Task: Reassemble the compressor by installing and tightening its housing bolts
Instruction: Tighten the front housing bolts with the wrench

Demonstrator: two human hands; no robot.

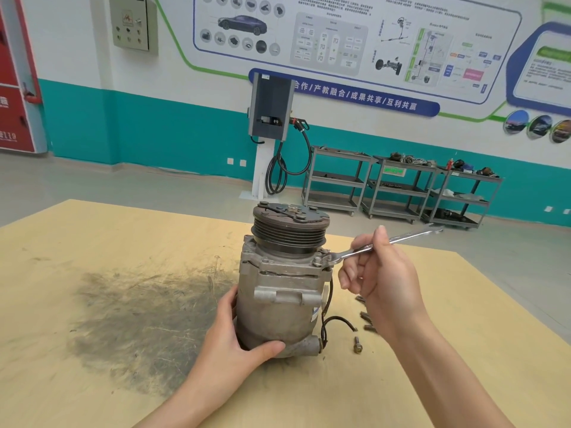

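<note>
Head view: my left hand [238, 338] grips the heavy, rigid compressor [282, 291] low; beside its pulley, my right hand [380, 273] holds a wrench [380, 244] on a housing bolt [325, 252].

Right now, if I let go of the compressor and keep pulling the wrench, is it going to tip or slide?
Probably tip. The compressor stands on end, tall for its base, and the wrench acts near its top. It may also slide, as the table looks smooth. Its cast metal body looks heavy, which should help somewhat. Keeping the left hand on it seems wise.
</note>
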